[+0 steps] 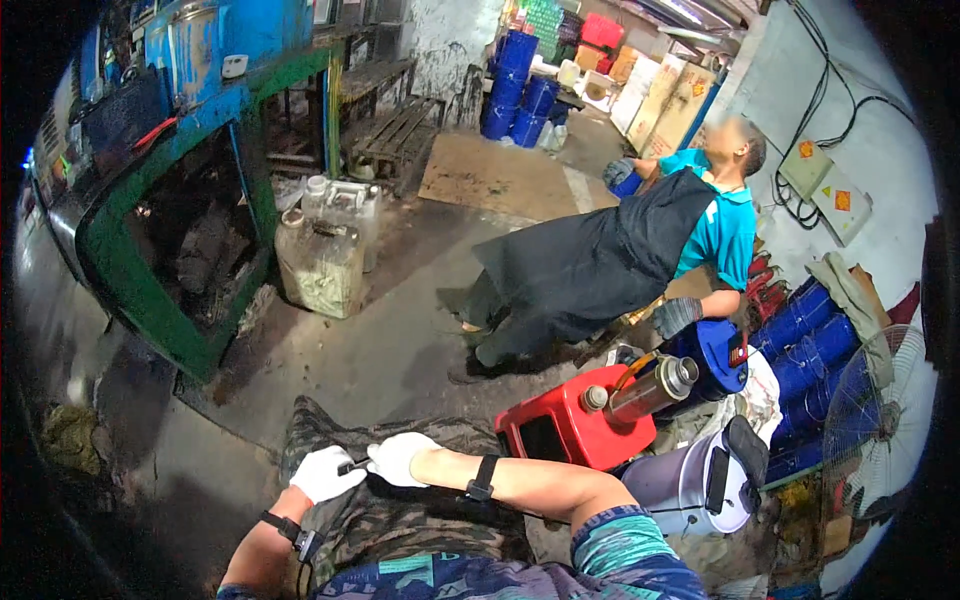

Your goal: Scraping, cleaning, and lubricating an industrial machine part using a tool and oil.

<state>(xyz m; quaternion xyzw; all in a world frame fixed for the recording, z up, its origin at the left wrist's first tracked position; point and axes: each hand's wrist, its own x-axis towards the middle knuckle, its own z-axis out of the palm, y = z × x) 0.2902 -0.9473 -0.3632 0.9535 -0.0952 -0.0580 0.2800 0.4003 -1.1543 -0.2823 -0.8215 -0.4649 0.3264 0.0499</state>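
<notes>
Both my hands wear white gloves and meet low in the picture, above my camouflage trousers. My left hand (328, 474) is closed, with a small dark object (350, 467) showing at its fingertips, too small to name. My right hand (402, 459) comes in from the right with its fingers pressed together against the same spot. Whatever it pinches is hidden. Black straps circle both wrists.
A person in a black apron (620, 240) and grey gloves stands ahead. Near my right are a red jerrycan (590, 415), a steel flask (650, 392), a grey bucket (690, 485) and a fan (880, 415). A green machine frame (150, 325) and dirty plastic cans (320, 265) stand left.
</notes>
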